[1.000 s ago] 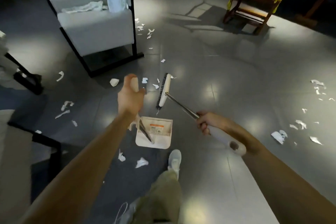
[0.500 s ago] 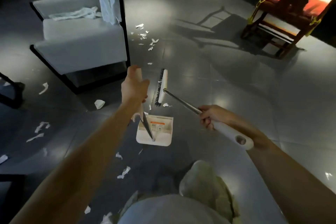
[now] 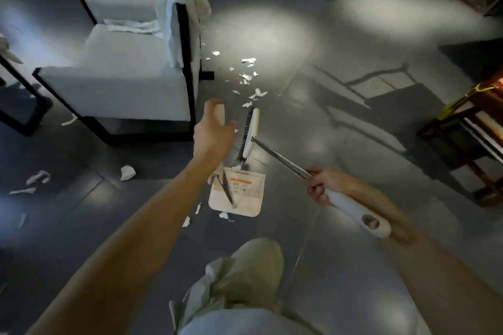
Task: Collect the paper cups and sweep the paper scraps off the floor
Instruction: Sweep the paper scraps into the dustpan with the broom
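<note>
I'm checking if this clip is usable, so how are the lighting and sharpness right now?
Head view: dim overall, with bright glare pools on the floor; a chair's shadow crosses the tiles on the picture's right; the right hand and broom look motion-smeared; the left hand, dustpan and paper scraps are fairly sharp; lines bow toward the edges.

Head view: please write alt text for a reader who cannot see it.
A person's left hand holds a white dustpan by its handle; the right hand holds a broom, near paper scraps on the grey floor beside an armchair.
</note>
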Available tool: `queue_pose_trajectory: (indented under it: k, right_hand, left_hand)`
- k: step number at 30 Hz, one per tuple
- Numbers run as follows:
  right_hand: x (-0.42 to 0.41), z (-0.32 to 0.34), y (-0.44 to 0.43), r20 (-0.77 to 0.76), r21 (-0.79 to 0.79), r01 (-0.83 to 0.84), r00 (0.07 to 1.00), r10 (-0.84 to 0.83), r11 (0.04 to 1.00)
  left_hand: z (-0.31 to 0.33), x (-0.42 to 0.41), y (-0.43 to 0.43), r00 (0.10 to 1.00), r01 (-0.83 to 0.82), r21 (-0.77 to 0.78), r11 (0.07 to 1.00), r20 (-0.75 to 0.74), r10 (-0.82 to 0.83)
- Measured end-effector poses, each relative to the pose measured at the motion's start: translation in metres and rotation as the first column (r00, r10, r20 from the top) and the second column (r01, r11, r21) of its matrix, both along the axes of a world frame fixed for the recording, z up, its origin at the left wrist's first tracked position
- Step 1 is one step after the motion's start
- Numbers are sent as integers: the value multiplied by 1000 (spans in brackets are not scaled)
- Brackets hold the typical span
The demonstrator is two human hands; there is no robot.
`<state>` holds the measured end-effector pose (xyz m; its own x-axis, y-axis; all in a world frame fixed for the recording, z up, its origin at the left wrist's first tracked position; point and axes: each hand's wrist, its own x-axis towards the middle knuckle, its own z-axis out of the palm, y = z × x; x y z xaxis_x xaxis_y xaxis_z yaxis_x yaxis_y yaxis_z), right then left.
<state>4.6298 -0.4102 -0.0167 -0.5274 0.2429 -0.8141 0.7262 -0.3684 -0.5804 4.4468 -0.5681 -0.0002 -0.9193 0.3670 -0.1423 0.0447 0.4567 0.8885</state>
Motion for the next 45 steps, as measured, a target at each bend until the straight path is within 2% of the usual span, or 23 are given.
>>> queue_pose_trajectory:
  k: [10,18,23,29,34,39,45]
  right_hand:
    - [-138,-13,295,8,-69,-174,984,175,982]
    - [-255,-7,516,42,-109,-182,981,188,977]
    - [-360,-23,653,15,-55,-354,935,355,934]
    - [-502,-13,806,16,-36,-482,876,483,876]
    - [-630,-2,897,24,-27,-588,808,589,808]
    - [-778,-16,964,2,-29,-666,746,666,746]
    - [-956,-15,1022,-15,-2,-768,640,768,640]
  left_hand:
    - [-32,-102,281,986,-161,1,987,31,161]
    - [-14,-212,486,969,-245,-25,969,20,246]
    - [-33,-292,605,937,-349,-22,937,6,349]
    - [-24,-386,735,856,-516,14,856,2,516]
    - [-13,-479,815,780,-624,54,779,-2,625]
    - [-30,-607,891,733,-678,79,731,3,680]
    - [-29,-755,962,668,-744,22,667,7,744]
